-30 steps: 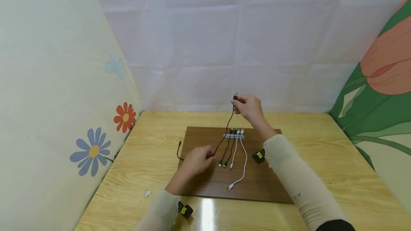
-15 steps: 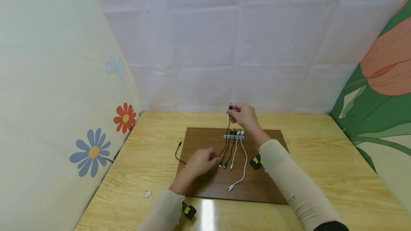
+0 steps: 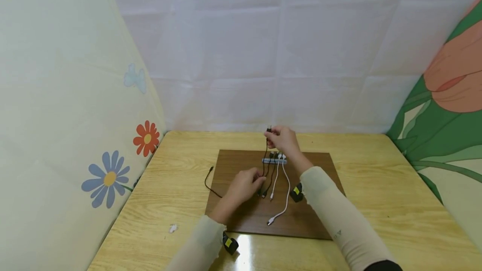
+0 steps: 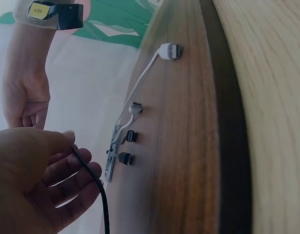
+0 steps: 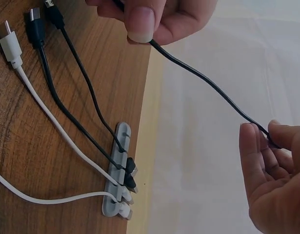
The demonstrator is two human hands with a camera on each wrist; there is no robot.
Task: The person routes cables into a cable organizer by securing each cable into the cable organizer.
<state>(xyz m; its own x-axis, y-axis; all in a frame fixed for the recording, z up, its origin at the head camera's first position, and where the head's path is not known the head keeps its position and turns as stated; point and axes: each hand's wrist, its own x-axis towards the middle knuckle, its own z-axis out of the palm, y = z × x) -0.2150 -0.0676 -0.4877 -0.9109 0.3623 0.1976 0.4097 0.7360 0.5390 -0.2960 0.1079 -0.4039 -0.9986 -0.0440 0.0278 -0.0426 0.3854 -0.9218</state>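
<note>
My right hand [image 3: 283,139] pinches a black USB cable [image 5: 203,78] just below its plug [image 3: 269,129], which points up behind the board. Lower and nearer, my left hand [image 3: 244,185] pinches the same cable between thumb and fingers, its other fingers loosely bent. The length between the hands hangs over the left part of a grey cable clip strip [image 5: 110,195]. Two black cables [image 5: 84,73] and two white cables [image 5: 40,100] sit in the strip's slots, while a notch at its left end is bare. The held cable's small end [image 3: 211,168] lies left of the board.
The strip stands at the far edge of a dark brown board [image 3: 308,221] on a light wooden table [image 3: 376,170]. A small white scrap [image 3: 173,228] lies at the table's left. White cloth [image 3: 226,53] hangs behind, with flowered cloth on both sides.
My right hand has come down and slightly left with the plug, nearer the strip. The left hand has slid right and a little away from me, drawing the cable closer to the strip.
</note>
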